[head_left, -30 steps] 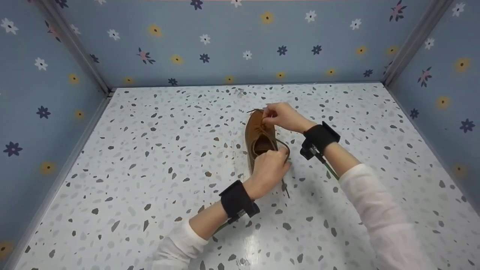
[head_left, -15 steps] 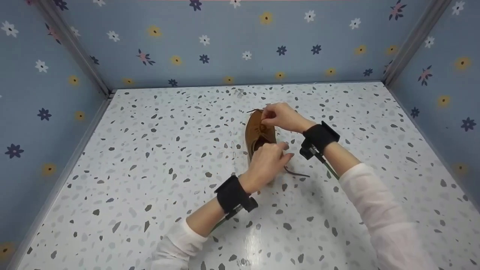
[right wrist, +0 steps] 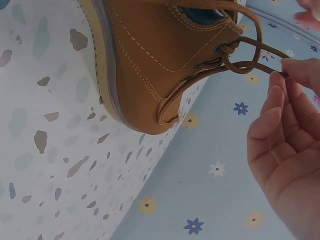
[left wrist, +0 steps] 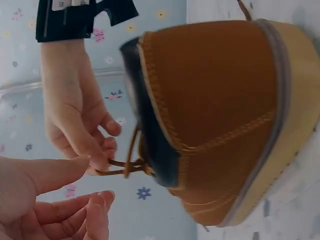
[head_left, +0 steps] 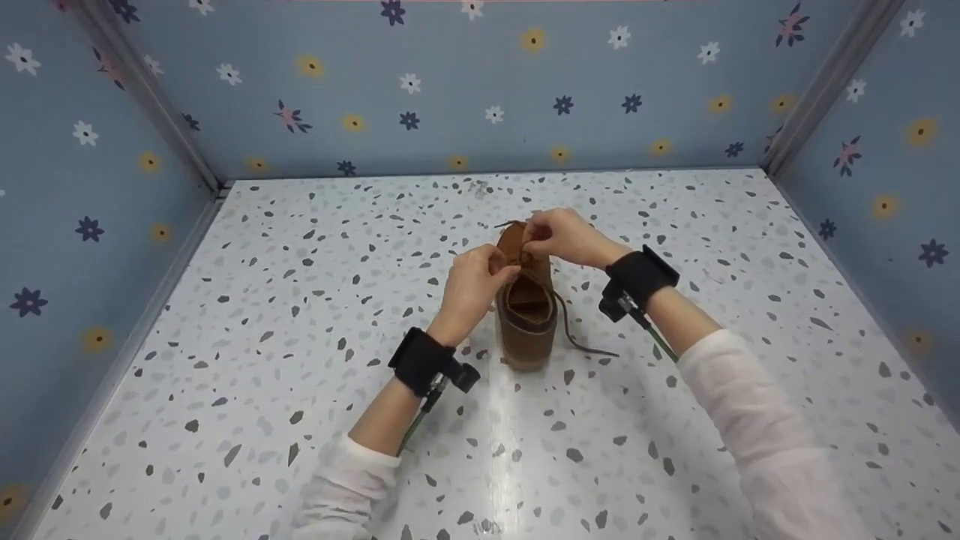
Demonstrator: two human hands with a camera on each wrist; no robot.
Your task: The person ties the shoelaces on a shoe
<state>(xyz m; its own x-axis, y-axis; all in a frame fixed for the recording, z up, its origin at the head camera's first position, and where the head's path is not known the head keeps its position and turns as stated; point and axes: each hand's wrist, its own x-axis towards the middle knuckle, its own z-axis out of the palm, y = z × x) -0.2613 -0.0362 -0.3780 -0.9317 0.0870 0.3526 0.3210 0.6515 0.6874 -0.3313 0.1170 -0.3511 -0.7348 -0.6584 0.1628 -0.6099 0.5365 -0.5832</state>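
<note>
A brown lace-up shoe (head_left: 525, 349) stands on the speckled surface, toe pointing away. My right hand (head_left: 570, 236) is above its front and pinches a loop of the shoelace (right wrist: 252, 65) between thumb and fingertips, clear in the right wrist view. My left hand (head_left: 471, 285) is at the shoe's left side, close to the right hand. In the left wrist view its thumb (left wrist: 60, 175) and fingers are parted, with nothing held between them, near the loop. One loose lace end (head_left: 600, 352) trails onto the surface right of the shoe.
The white speckled surface (head_left: 300, 337) spreads around the shoe. Blue flowered panels stand at the back (head_left: 450, 90), left (head_left: 60, 262) and right (head_left: 900, 225). Black wrist straps (head_left: 420, 361) with cameras sit on both wrists.
My left hand has let go of the lace at the shoe's right side and moved up and left, beside my right hand. The lace end has dropped to the right. My right hand keeps its pinch.
</note>
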